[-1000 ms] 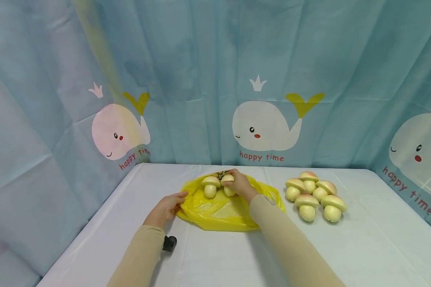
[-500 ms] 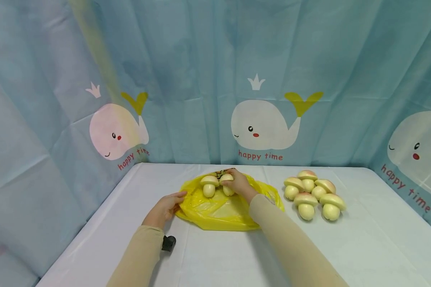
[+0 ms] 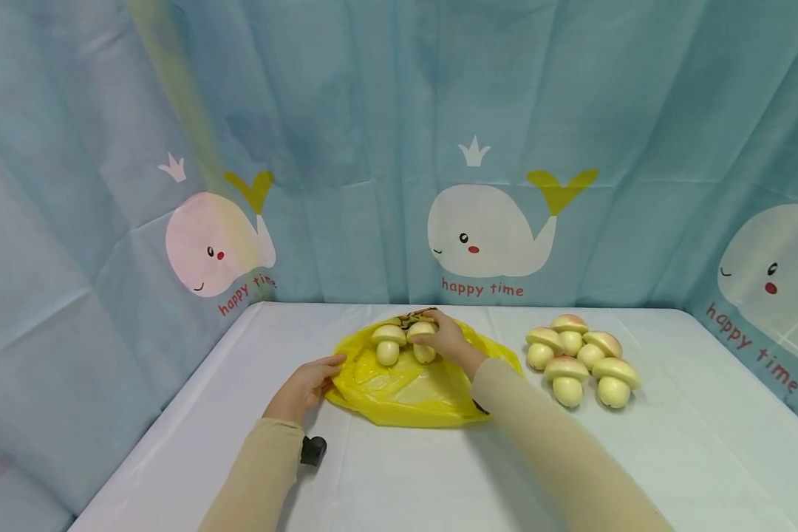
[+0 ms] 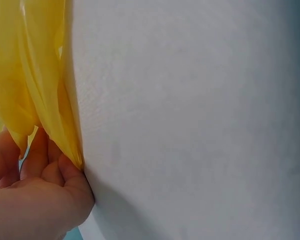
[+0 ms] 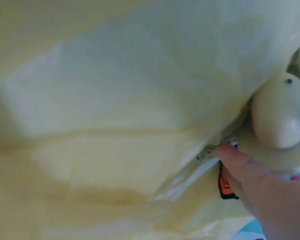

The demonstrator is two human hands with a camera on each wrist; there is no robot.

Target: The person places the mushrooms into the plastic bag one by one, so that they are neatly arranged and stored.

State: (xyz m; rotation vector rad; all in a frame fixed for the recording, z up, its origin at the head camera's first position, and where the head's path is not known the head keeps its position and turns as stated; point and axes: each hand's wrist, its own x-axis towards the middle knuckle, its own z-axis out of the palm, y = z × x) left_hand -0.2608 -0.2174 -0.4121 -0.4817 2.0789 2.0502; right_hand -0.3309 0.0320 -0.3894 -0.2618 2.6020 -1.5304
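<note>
A yellow plastic bag (image 3: 399,410) lies spread on the table. My left hand (image 3: 306,388) pinches its left edge; in the left wrist view the folds of the bag run into curled fingers (image 4: 52,167). Inside, towards the back, a pale toy mushroom (image 3: 389,344) stands cap up. Beside it is a second toy mushroom (image 3: 425,353), with my right hand (image 3: 448,338) at its cap and the thumb across its front. Most of the right fingers are hidden, so I cannot tell whether they still grip. In the right wrist view a digit lies beside the cap (image 5: 280,157), near orange and black print.
To the right of the bag, several similar mushrooms (image 3: 615,384) stand in a cluster on the white table (image 3: 386,480). A blue curtain (image 3: 346,148) with printed whales hangs behind the table. A black device (image 3: 313,451) is at the left wrist.
The right hand and forearm have shifted a little to the right, and more of the second mushroom's cap shows. The left hand keeps its place at the bag's edge.
</note>
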